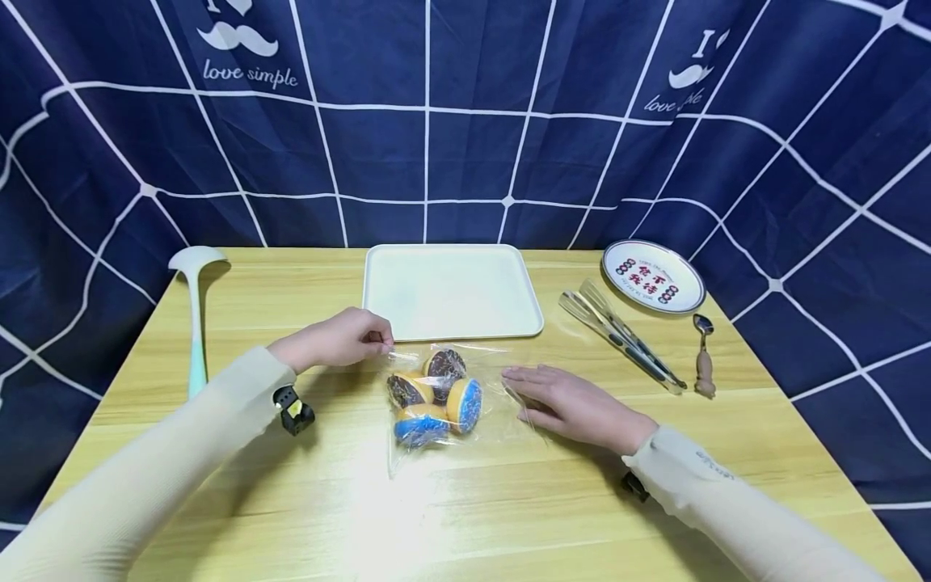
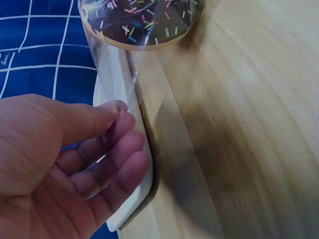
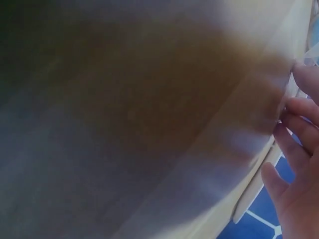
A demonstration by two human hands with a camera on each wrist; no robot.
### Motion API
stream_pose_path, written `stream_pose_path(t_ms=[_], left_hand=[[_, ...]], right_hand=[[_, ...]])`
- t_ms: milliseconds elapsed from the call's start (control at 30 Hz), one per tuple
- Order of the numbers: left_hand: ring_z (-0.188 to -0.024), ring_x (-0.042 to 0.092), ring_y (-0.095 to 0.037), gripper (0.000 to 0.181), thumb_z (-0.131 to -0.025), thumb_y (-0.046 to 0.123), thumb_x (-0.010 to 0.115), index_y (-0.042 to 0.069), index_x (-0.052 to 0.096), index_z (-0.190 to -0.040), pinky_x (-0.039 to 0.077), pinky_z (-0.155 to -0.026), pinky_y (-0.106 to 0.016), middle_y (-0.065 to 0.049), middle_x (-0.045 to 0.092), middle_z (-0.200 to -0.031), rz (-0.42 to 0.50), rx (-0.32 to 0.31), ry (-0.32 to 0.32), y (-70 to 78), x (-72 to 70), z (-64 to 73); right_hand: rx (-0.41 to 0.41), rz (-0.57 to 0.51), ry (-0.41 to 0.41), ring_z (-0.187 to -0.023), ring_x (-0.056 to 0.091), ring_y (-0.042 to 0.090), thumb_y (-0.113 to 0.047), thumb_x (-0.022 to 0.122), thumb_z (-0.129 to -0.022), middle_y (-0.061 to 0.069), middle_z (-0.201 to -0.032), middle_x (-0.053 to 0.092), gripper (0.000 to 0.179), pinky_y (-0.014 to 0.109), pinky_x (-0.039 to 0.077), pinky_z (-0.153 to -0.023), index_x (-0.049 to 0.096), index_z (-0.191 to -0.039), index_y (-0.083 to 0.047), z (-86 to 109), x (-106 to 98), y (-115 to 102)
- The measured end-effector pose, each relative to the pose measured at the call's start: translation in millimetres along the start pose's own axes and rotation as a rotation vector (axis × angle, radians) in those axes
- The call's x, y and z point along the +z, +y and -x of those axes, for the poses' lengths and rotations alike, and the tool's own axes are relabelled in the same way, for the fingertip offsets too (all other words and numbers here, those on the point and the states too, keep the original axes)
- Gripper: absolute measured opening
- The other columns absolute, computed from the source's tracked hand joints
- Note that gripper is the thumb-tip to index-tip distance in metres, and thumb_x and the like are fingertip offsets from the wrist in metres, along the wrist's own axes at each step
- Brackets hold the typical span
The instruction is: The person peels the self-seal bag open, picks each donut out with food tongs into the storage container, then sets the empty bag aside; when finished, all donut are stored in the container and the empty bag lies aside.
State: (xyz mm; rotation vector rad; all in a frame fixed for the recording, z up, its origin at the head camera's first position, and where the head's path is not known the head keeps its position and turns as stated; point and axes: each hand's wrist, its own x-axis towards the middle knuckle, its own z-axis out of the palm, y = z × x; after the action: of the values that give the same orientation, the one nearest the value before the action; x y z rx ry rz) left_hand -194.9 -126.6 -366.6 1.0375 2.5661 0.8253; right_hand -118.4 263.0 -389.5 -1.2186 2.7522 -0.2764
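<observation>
Sprinkled doughnut [image 2: 142, 22] cut off by the left wrist view's top edge.

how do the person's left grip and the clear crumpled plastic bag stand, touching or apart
Touching. The left wrist view shows it: the left grip pinches the clear crumpled plastic bag between thumb and forefinger, its film running into the pinch.

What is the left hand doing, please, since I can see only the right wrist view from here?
Observer: The left hand is pinching an edge of a clear bag between thumb and fingers.
Operator: Thank you; could you tell me what the bag holds?
Observer: Four doughnuts: two blue-topped doughnuts and two dark-topped doughnuts.
Operator: And what lies on the table past the right hand, if I may ask?
Observer: Metal tongs lie between that hand and a round plate.
</observation>
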Motion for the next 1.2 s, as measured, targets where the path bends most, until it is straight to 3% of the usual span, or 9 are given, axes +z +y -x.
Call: stream_pose_path(t_ms=[100, 200, 333, 400, 467, 567, 700, 933, 1200], left_hand=[[-0.075, 0.055, -0.013, 0.013, -0.098, -0.002, 0.064, 0.003, 0.070, -0.088, 0.048, -0.075, -0.030, -0.006, 0.069, -0.082, -0.005, -0.014, 0.026, -1.9, 0.5, -1.5], [-0.078, 0.058, -0.015, 0.012, -0.097, -0.002, 0.062, 0.002, 0.071, -0.091, 0.053, -0.077, -0.034, -0.008, 0.071, -0.086, -0.081, -0.025, 0.052, 2.9, 1.5, -3.7], [-0.087, 0.065, -0.020, 0.009, -0.099, 0.008, 0.064, 0.004, 0.072, -0.101, 0.059, -0.083, -0.040, -0.009, 0.073, -0.098, -0.228, -0.009, 0.121, 25.1, 5.1, -12.7], [-0.092, 0.066, -0.021, 0.012, -0.100, 0.015, 0.066, 0.007, 0.073, -0.104, 0.059, -0.085, -0.039, -0.007, 0.073, -0.102, -0.263, 0.046, 0.141, 41.5, 7.6, -20.4], [-0.093, 0.066, -0.021, 0.012, -0.100, 0.019, 0.067, 0.009, 0.073, -0.102, 0.059, -0.086, -0.038, -0.005, 0.073, -0.101, -0.277, 0.115, 0.122, 60.1, 10.8, -29.5], [-0.094, 0.066, -0.019, 0.015, -0.101, 0.024, 0.068, 0.010, 0.075, -0.104, 0.058, -0.087, -0.037, -0.003, 0.074, -0.101, -0.303, 0.181, 0.021, 85.8, 17.1, -43.9], [-0.096, 0.066, -0.019, 0.018, -0.101, 0.029, 0.069, 0.012, 0.075, -0.105, 0.057, -0.087, -0.036, -0.002, 0.073, -0.102, -0.366, 0.174, -0.077, 104.1, 28.6, -61.5], [-0.076, 0.057, -0.012, 0.019, -0.101, 0.014, 0.067, 0.016, 0.069, -0.082, 0.050, -0.071, -0.029, 0.002, 0.069, -0.083, -0.375, 0.221, -0.082, 111.7, 35.3, -71.7], [-0.077, 0.057, -0.011, 0.020, -0.104, 0.011, 0.058, 0.017, 0.066, -0.087, 0.047, -0.070, -0.025, 0.005, 0.065, -0.084, -0.322, 0.209, -0.039, 122.3, 16.6, -72.1]], right_hand=[[0.018, -0.022, -0.006, -0.151, 0.047, 0.031, -0.034, 0.061, -0.106, 0.009, -0.163, 0.048, 0.055, 0.054, 0.036, -0.125, 0.052, -0.153, -0.008, 1.3, 1.8, 0.6], [0.022, -0.030, -0.006, -0.151, 0.046, 0.030, -0.034, 0.061, -0.106, 0.008, -0.163, 0.048, 0.054, 0.053, 0.036, -0.125, 0.051, -0.154, -0.009, 1.7, 3.0, 1.1], [0.020, -0.030, 0.002, -0.150, 0.048, 0.031, -0.033, 0.062, -0.106, 0.009, -0.163, 0.048, 0.055, 0.051, 0.039, -0.124, 0.052, -0.153, -0.008, 3.0, 2.4, 0.5], [0.018, -0.027, 0.005, -0.150, 0.048, 0.031, -0.033, 0.062, -0.106, 0.009, -0.162, 0.049, 0.055, 0.051, 0.040, -0.123, 0.052, -0.153, -0.007, 3.0, 1.8, 0.1], [0.019, -0.029, 0.007, -0.149, 0.049, 0.031, -0.033, 0.063, -0.105, 0.010, -0.162, 0.049, 0.055, 0.051, 0.040, -0.123, 0.052, -0.153, -0.007, 2.9, 1.5, -0.2], [0.023, -0.036, 0.007, -0.150, 0.049, 0.031, -0.032, 0.063, -0.105, 0.010, -0.162, 0.050, 0.055, 0.050, 0.040, -0.123, 0.053, -0.152, -0.007, 2.8, 1.4, -0.3], [0.028, -0.049, 0.005, -0.150, 0.048, 0.031, -0.032, 0.063, -0.105, 0.009, -0.162, 0.049, 0.054, 0.051, 0.040, -0.123, 0.053, -0.152, -0.007, 2.6, 1.9, -0.3], [0.022, -0.044, -0.005, -0.151, 0.047, 0.030, -0.034, 0.062, -0.106, 0.009, -0.163, 0.048, 0.055, 0.050, 0.040, -0.123, 0.052, -0.154, -0.009, 2.2, 2.7, 1.1], [-0.001, -0.037, 0.009, -0.149, 0.048, 0.033, -0.032, 0.063, -0.105, 0.014, -0.161, 0.049, 0.055, 0.050, 0.040, -0.123, 0.052, -0.152, -0.005, 1.9, 1.8, 2.1]])
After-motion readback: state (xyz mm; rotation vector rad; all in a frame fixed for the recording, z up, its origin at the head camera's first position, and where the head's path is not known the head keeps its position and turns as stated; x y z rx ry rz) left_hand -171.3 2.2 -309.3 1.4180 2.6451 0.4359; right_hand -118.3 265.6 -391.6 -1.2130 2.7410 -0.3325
